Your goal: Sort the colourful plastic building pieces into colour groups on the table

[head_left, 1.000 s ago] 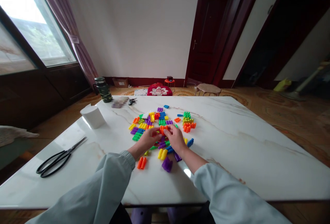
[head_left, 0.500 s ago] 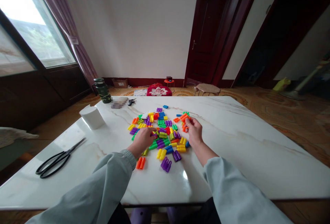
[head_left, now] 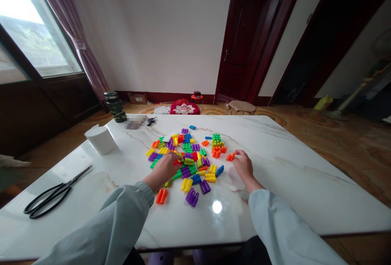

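Observation:
A heap of small plastic building pieces (head_left: 189, 159) in several colours lies on the white marble table (head_left: 275, 167). My left hand (head_left: 164, 167) rests on the left side of the heap, fingers curled over pieces near a red one. My right hand (head_left: 243, 164) lies to the right of the heap with its fingers loosely apart, fingertips just beside a lone orange piece (head_left: 230, 156). A stacked block of green, yellow and orange pieces (head_left: 217, 145) stands behind that piece. A purple piece (head_left: 192, 196) and an orange piece (head_left: 161, 196) lie nearer to me.
Black scissors (head_left: 50, 193) lie at the table's left front. A white cylinder (head_left: 100, 139) stands at the left, a camouflage flask (head_left: 114, 106) and keys (head_left: 150, 121) at the far corner. A stool (head_left: 241, 106) and red cushion (head_left: 183, 108) sit on the floor beyond.
My right hand carried an orange piece from the heap's middle to the right, past the stacked block, and now lies beside it on the table. My left hand stayed on the heap.

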The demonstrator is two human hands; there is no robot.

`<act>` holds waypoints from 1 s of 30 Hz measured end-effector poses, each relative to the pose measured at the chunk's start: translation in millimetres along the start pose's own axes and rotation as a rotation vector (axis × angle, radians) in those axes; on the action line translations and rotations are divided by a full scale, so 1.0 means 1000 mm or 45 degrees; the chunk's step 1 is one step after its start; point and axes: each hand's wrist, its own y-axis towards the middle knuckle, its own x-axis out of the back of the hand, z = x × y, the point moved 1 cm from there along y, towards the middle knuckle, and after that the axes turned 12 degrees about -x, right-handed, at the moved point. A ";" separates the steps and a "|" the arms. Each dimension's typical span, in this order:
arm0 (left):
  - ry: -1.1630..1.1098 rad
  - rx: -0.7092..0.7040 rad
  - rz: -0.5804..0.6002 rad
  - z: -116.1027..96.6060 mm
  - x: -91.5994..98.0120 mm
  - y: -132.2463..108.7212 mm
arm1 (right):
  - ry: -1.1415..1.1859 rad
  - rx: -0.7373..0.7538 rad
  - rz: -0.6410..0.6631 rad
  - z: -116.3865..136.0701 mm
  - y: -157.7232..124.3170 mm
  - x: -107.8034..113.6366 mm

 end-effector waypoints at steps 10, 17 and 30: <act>-0.113 -0.015 -0.024 0.003 -0.003 -0.001 | -0.166 0.111 -0.057 0.021 -0.007 -0.018; -0.115 -0.015 0.074 0.004 -0.007 -0.002 | -0.100 0.170 -0.028 0.029 -0.003 -0.029; -0.172 -0.280 0.430 -0.033 -0.021 -0.018 | -0.227 0.194 0.243 0.051 -0.027 0.013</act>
